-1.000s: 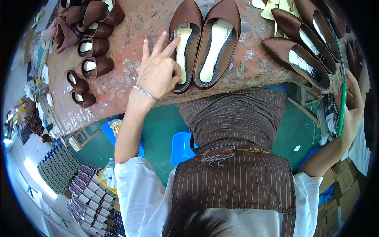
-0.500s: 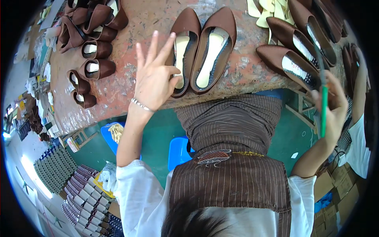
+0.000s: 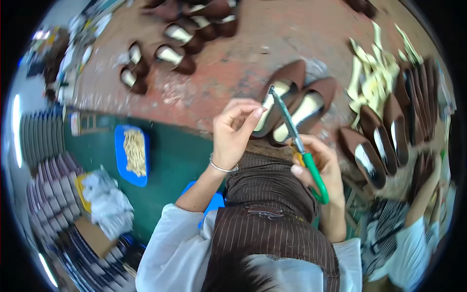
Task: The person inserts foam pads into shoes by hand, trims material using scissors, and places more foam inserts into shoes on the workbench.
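My left hand (image 3: 238, 129) is pinched, thumb against fingers, beside the left shoe of a brown pair; anything between the fingertips is too small to make out. In my right hand (image 3: 316, 163) is a tool with green handles and long metal blades (image 3: 286, 112), its tip pointing up and left over that shoe. The left brown shoe (image 3: 294, 75) and the right brown shoe (image 3: 323, 90) lie side by side at the table edge, toes away from me, with pale insoles inside.
More brown shoes (image 3: 175, 61) stand at the table's (image 3: 219, 78) upper left. Pale insole pieces (image 3: 374, 80) and several brown shoes (image 3: 360, 151) lie at the right. A blue bin (image 3: 147, 168) holds pale strips on the floor. A co-worker's arm (image 3: 428, 194) shows at the right.
The view has shifted. My left hand has closed from spread fingers into a pinch. My right hand has brought the green-handled tool from the far right to the pair of shoes.
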Tool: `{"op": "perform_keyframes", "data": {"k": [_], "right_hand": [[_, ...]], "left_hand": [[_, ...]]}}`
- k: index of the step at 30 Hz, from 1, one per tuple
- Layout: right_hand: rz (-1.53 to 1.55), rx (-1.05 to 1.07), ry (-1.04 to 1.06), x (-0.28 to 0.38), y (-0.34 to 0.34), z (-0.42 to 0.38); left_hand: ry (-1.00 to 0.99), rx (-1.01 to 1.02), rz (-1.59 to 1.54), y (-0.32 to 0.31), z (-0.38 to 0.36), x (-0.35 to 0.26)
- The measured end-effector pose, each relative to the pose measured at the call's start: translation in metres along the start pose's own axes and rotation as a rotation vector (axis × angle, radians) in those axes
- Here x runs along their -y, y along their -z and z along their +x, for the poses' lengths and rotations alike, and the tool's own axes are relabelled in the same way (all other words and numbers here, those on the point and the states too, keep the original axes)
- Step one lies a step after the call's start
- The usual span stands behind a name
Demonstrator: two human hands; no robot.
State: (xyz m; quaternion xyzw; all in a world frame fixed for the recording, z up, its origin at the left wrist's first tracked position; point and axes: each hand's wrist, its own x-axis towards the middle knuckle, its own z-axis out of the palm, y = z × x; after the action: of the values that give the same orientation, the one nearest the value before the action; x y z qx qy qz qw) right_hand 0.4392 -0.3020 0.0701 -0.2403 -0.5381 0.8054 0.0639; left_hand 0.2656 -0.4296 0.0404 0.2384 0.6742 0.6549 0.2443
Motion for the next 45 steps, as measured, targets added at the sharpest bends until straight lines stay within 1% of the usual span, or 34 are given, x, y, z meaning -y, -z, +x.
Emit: {"op": "perform_keyframes", "data": {"k": [1, 2, 3, 4, 5, 6, 7, 8, 9, 10, 11, 13, 15, 16, 17, 19, 21, 23, 24, 27, 28, 29, 31, 33, 34, 35, 37, 39, 40, 41, 42, 43, 44, 45], "right_hand": [[-0.057, 0.047, 0.015, -0.002, -0.014, 0.011], [-0.125, 0.074, 0.012, 0.000, -0.034, 0.021], [-0.337, 0.098, 0.075, -0.001, -0.054, 0.031], [-0.493, 0.145, 0.230, -0.007, -0.074, 0.044], [-0.635, 0.186, 0.397, -0.015, -0.097, 0.057], [-0.754, 0.249, 0.474, -0.020, -0.120, 0.065], [-0.872, 0.302, 0.557, -0.024, -0.143, 0.071], [-1.017, 0.323, 0.666, -0.037, -0.165, 0.078], [-1.112, 0.379, 0.729, -0.057, -0.183, 0.088], [-1.304, 0.360, 0.848, -0.082, -0.198, 0.102], [-1.482, 0.317, 0.938, -0.106, -0.207, 0.117], [-1.829, 0.315, 0.940, -0.116, -0.211, 0.139], [-1.998, 0.274, 0.922, -0.111, -0.202, 0.152], [-1.980, 0.302, 0.949, -0.102, -0.190, 0.157], [-1.979, 0.379, 0.884, -0.091, -0.179, 0.156], [-1.950, 0.378, 0.985, -0.072, -0.159, 0.147], [-2.003, 0.399, 0.947, -0.052, -0.144, 0.135], [-2.103, 0.263, 0.869, -0.034, -0.135, 0.128], [-2.133, 0.238, 0.802, -0.023, -0.135, 0.128], [-1.850, 0.315, 0.813, -0.006, -0.148, 0.125], [-1.825, 0.367, 0.850, -0.013, -0.152, 0.123], [-1.709, 0.451, 0.883, -0.025, -0.156, 0.127], [-1.705, 0.578, 0.826, -0.040, -0.161, 0.135], [-1.813, 0.457, 0.852, -0.051, -0.148, 0.151], [-1.683, 0.472, 0.785, -0.039, -0.144, 0.152], [-1.599, 0.410, 0.769, -0.032, -0.139, 0.152], [-1.608, 0.300, 0.752, -0.017, -0.131, 0.147], [-1.705, 0.169, 0.722, -0.039, -0.124, 0.138], [-1.804, 0.308, 0.672, -0.059, -0.115, 0.133], [-1.705, 0.469, 0.628, -0.073, -0.122, 0.120], [-1.531, 0.619, 0.594, -0.084, -0.131, 0.109], [-1.395, 0.700, 0.509, -0.085, -0.144, 0.098], [-1.357, 0.622, 0.532, -0.084, -0.148, 0.099], [-1.317, 0.546, 0.543, -0.084, -0.151, 0.097]], "left_hand": [[0.011, -0.110, -0.047, 0.008, -0.014, 0.014], [0.037, -0.182, -0.025, 0.017, -0.029, 0.026], [0.156, -0.222, -0.142, 0.029, -0.048, 0.045], [0.240, -0.274, -0.259, 0.038, -0.069, 0.058], [0.309, -0.337, -0.389, 0.047, -0.093, 0.097], [0.371, -0.411, -0.520, 0.056, -0.116, 0.136], [0.421, -0.479, -0.566, 0.062, -0.134, 0.149], [0.487, -0.555, -0.558, 0.067, -0.148, 0.147], [0.589, -0.624, -0.507, 0.069, -0.158, 0.135], [0.699, -0.681, -0.467, 0.070, -0.166, 0.132], [0.918, -0.699, -0.439, 0.078, -0.175, 0.134], [0.897, -0.721, -0.469, 0.083, -0.181, 0.134], [0.908, -0.685, -0.505, 0.087, -0.174, 0.138], [0.905, -0.670, -0.534, 0.088, -0.167, 0.143], [0.904, -0.654, -0.564, 0.088, -0.161, 0.147], [0.885, -0.592, -0.580, 0.091, -0.142, 0.150], [0.851, -0.541, -0.568, 0.093, -0.124, 0.150], [0.822, -0.529, -0.563, 0.097, -0.112, 0.147], [0.812, -0.524, -0.561, 0.098, -0.108, 0.148], [0.829, -0.491, -0.606, 0.093, -0.103, 0.158], [0.855, -0.479, -0.641, 0.091, -0.103, 0.160], [0.881, -0.472, -0.673, 0.090, -0.103, 0.161], [0.864, -0.461, -0.661, 0.086, -0.104, 0.156], [0.829, -0.455, -0.624, 0.086, -0.107, 0.146], [0.812, -0.462, -0.607, 0.087, -0.107, 0.140], [0.817, -0.464, -0.594, 0.088, -0.107, 0.142], [0.834, -0.463, -0.567, 0.086, -0.109, 0.147], [0.858, -0.409, -0.590, 0.078, -0.109, 0.154], [0.868, -0.378, -0.598, 0.072, -0.109, 0.159], [0.870, -0.412, -0.635, 0.060, -0.110, 0.169], [0.663, -0.423, -0.878, 0.044, -0.122, 0.188], [0.508, -0.430, -1.017, 0.038, -0.128, 0.191], [0.458, -0.445, -1.052, 0.034, -0.134, 0.196], [0.541, -0.462, -0.977, 0.037, -0.138, 0.190]]}}
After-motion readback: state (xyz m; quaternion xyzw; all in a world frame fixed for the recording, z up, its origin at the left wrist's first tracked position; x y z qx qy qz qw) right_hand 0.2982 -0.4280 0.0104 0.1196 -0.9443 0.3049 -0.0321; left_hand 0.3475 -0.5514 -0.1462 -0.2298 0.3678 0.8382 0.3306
